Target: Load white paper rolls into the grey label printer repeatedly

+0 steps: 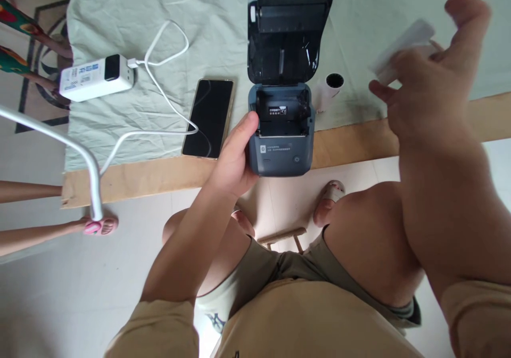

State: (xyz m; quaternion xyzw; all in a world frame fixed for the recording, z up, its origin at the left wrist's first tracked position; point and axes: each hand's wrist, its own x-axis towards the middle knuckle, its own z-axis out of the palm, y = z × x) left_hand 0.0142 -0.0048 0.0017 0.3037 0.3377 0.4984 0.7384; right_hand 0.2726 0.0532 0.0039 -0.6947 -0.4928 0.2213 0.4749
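A dark grey portable printer [281,150] sits at the table's near edge with its lid [287,33] flipped open, showing an empty paper bay. My left hand [235,156] grips the printer's left side, thumb on its top edge. My right hand [429,76] is raised to the right of the printer, fingers closed on a blurred white paper roll [403,49]. Another white paper roll [330,89] stands upright on the cloth just right of the printer.
A black phone [208,117] lies left of the printer on a pale green cloth [191,23]. A white power strip [97,77] with a white cable [159,89] is at the left. Another person's legs and pink sandal [99,226] are at far left.
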